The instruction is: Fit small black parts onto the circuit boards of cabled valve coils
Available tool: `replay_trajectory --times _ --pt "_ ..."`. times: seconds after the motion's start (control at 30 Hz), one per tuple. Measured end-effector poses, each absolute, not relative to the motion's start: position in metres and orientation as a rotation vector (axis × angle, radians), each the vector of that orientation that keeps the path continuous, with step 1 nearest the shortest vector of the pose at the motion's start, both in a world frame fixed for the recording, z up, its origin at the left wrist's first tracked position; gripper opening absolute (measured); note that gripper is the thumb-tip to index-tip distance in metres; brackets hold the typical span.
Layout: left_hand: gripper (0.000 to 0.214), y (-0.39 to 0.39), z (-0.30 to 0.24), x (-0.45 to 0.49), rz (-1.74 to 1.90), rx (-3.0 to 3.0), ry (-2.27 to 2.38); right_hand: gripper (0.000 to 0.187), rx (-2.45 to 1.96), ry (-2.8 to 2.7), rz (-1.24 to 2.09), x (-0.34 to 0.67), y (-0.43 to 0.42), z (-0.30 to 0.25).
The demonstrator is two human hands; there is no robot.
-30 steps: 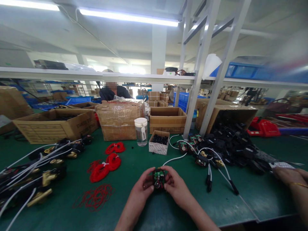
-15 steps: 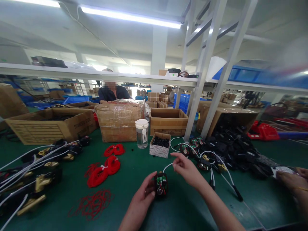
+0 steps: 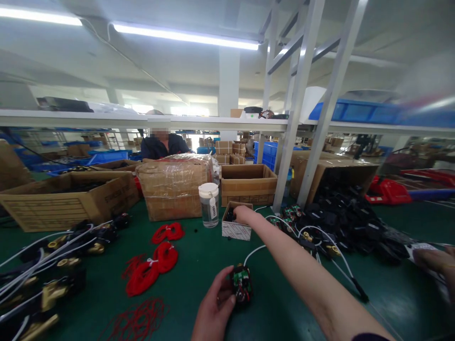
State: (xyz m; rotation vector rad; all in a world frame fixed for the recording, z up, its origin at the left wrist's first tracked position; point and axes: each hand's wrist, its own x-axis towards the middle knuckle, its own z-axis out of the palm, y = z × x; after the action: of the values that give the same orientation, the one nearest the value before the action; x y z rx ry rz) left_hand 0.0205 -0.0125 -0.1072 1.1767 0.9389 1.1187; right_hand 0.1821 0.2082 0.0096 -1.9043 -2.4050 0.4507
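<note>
My left hand (image 3: pixel 215 308) grips a small black unit with a green circuit board (image 3: pixel 241 284), held just above the green table near the front edge. A white cable runs from that unit toward the right. My right arm stretches forward, and my right hand (image 3: pixel 242 214) is inside a small white cardboard box (image 3: pixel 236 230) full of little black parts. Its fingers are down in the box and hidden.
A clear jar with a white lid (image 3: pixel 209 204) stands left of the small box. Red wire coils (image 3: pixel 154 258), brass valves with white cables (image 3: pixel 57 265), a pile of black parts (image 3: pixel 341 222) and cartons (image 3: pixel 170 184) surround it. Another person's hand (image 3: pixel 433 263) is at the right; a person sits behind the cartons.
My right hand left the black unit, passed over the white cable and reached forward into the small white box. My left hand kept hold of the unit.
</note>
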Motion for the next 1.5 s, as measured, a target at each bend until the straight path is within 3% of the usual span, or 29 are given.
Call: replay_trajectory --times 0.43,1.0,1.3,1.5 --pt "0.066 -0.012 -0.098 0.019 1.063 1.190 0.936 0.032 -2.009 -2.486 0.456 0.187 0.211 0.001" --pt "0.070 -0.009 -0.110 0.017 1.093 1.217 0.952 0.029 -1.752 -2.557 0.472 0.193 0.198 0.004" --pt "0.068 -0.008 -0.113 0.017 1.106 1.205 0.898 0.031 -1.669 -2.120 0.436 0.203 0.182 0.002" --pt "0.067 -0.013 -0.097 0.018 1.083 1.226 0.921 0.023 -1.413 -1.712 0.688 0.215 0.142 0.002"
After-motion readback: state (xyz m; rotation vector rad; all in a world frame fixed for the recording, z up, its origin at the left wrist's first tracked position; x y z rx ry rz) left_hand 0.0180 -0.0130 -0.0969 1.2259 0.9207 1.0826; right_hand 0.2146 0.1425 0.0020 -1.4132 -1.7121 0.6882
